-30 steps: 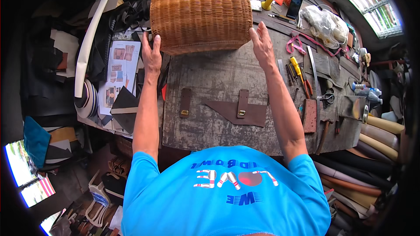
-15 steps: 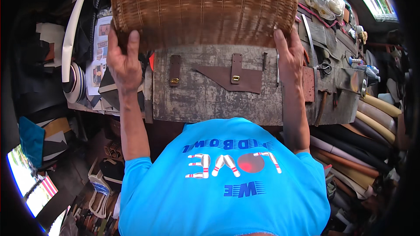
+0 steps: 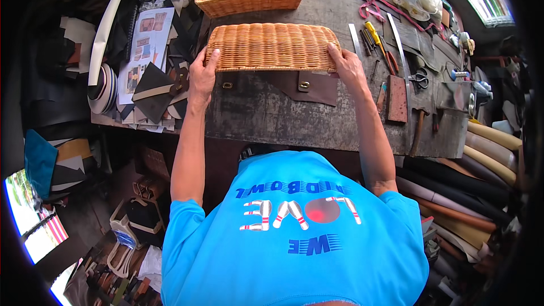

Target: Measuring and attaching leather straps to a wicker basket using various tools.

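Note:
A rectangular woven wicker panel [image 3: 273, 48], perhaps a lid, is held by its two ends over the workbench. My left hand [image 3: 202, 78] grips its left end, thumb on the near face. At the right end my right hand [image 3: 347, 69] does the same; the fingers behind the panel are hidden. Beyond it stands an open wicker basket [image 3: 255, 4] of the same colour. Partly covered by the panel, a brown leather piece [image 3: 322, 97] lies on the bench, with a strap bearing a brass clasp [image 3: 304, 85]. A second brass clasp [image 3: 227, 85] shows left of it.
Right of the panel lie a yellow-handled screwdriver [image 3: 373, 33], metal rulers [image 3: 398, 42], scissors [image 3: 420, 78], a reddish block [image 3: 398, 99] and a hammer [image 3: 418, 130]. Printed sheets [image 3: 148, 45] and leather scraps [image 3: 153, 93] cover the left side. Rolled materials [image 3: 487, 161] are stacked at right.
Both hands have brought the wicker panel lower and farther from the camera, so it looks smaller and tilted differently. The basket and tools behind it have come into view.

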`<action>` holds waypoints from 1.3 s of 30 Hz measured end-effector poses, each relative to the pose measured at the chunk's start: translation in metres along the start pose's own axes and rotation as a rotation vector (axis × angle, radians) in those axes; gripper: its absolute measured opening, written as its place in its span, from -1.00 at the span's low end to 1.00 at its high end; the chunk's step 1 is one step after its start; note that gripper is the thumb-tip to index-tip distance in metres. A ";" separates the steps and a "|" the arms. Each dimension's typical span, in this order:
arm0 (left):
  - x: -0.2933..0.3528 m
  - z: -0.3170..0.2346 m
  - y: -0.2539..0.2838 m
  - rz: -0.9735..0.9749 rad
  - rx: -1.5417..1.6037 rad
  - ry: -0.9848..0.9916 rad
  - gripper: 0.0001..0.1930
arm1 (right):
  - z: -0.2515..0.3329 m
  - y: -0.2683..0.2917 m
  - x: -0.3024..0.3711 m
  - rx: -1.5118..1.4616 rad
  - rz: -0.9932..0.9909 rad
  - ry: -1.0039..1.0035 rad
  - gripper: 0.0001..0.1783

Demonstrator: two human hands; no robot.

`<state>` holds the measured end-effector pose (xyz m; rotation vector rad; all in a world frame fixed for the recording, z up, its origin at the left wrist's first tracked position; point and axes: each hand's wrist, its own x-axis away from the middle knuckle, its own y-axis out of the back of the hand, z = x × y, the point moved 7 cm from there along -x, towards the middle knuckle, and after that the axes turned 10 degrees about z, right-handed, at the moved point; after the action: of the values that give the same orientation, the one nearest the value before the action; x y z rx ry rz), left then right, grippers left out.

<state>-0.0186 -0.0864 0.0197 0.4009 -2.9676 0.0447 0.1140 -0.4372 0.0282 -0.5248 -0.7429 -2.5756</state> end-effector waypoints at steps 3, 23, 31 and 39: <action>0.000 0.019 -0.007 -0.072 0.221 -0.059 -0.56 | -0.014 -0.004 -0.010 -0.008 -0.015 -0.053 -0.27; -0.001 0.026 -0.121 0.122 0.972 0.051 -0.67 | -0.093 -0.105 0.001 0.542 -0.258 -0.016 -0.27; -0.011 0.026 -0.115 0.116 0.940 0.089 -0.63 | -0.126 -0.066 0.026 0.483 -0.352 0.092 -0.33; -0.017 0.029 -0.104 0.182 0.869 0.039 -0.68 | -0.275 0.082 0.059 0.562 -0.481 -0.318 -0.50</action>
<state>0.0207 -0.1837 -0.0105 0.1973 -2.7677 1.3518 0.0375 -0.6736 -0.1274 -0.6291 -1.8213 -2.5274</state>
